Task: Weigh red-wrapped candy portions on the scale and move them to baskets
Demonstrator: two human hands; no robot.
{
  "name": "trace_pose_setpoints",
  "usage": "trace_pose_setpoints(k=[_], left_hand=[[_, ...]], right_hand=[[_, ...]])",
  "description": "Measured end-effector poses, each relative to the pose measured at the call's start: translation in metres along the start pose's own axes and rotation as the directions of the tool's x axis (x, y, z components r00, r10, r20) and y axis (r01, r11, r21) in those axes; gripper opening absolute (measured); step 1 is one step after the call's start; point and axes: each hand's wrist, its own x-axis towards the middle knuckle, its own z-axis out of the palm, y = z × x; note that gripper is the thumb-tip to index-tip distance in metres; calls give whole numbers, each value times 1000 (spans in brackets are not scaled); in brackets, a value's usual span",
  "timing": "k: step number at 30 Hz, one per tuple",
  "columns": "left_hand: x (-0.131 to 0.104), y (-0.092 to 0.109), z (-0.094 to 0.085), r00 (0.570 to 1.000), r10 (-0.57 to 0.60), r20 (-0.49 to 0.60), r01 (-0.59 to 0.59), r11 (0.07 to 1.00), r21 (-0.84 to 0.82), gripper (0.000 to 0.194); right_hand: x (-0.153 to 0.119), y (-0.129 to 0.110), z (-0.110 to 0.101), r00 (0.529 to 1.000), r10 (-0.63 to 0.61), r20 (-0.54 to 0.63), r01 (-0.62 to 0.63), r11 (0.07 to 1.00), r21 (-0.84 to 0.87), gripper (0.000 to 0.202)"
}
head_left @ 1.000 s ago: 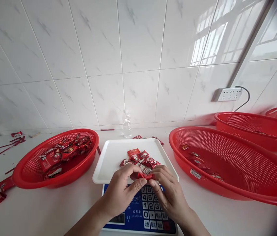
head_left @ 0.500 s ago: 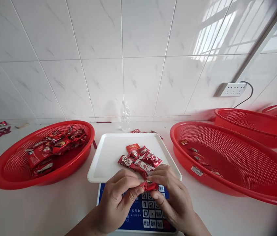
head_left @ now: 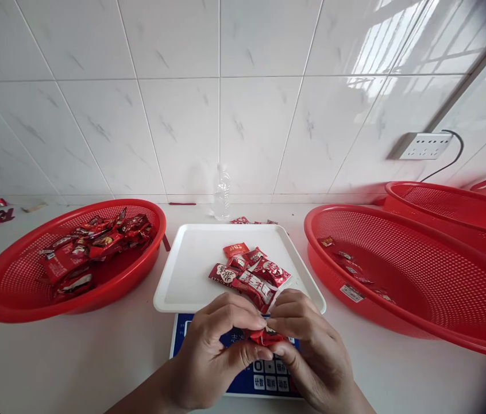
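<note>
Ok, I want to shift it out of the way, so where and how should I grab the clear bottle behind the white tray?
I'd grip the clear bottle around the middle of its body, coming from the left: its upright, narrow shape should suit a wraparound grip, and red packets lie just right of its base.

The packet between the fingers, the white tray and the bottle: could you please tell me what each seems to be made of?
Red packet: probably thin plastic or foil film, glossy and creased. White tray: likely moulded plastic, smooth with a rounded rim. Bottle: apparently clear plastic, see-through with shiny highlights.
</note>
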Motion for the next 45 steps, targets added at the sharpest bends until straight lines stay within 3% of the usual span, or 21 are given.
trace_pose_setpoints(k=[7, 13, 15, 18, 20, 22, 28, 33, 45], left_hand=[[-2, -4, 2, 1000, 29, -11, -29, 998, -64, 13], [-6, -3, 3, 985, -169, -18, 159, 953, -256, 34], [-6, -1, 2, 963, -270, 14, 260, 910, -323, 33], [-5, 0, 2, 913, -380, 148, 401, 774, -490, 28], [-5, -1, 3, 895, -393, 213, 439, 682, -585, 23], [-4, -3, 4, 905, -382, 188, 408, 650, -641, 22], [-4, -6, 6, 936, -351, 24, 305, 775, -554, 30], [-5, -5, 7, 971, -237, 9, 225, 908, -354, 26], [0, -7, -2, 999, -48, -24, 43, 984, -173, 14]], right_hand=[[-1, 1, 0, 998, -61, -18, 61, 997, 49, 13], [-2, 2, -1, 984, -162, -72, 160, 986, -37, 23], [-1, 1, 0, 977, -199, -81, 193, 978, -84, 23], [0, 1, 0, 970, -229, -81, 217, 966, -140, 21], [-2, 3, 1, 974, -219, -56, 207, 964, -169, 23], [-7, 4, 2, 983, -174, -54, 164, 974, -157, 27], [-16, 9, 1, 993, 41, -107, -42, 999, -13, 32], [-5, 6, 1, 999, 10, -34, -10, 1000, -1, 11], [-5, 4, 0, 999, 6, -45, -4, 999, 32, 11]])
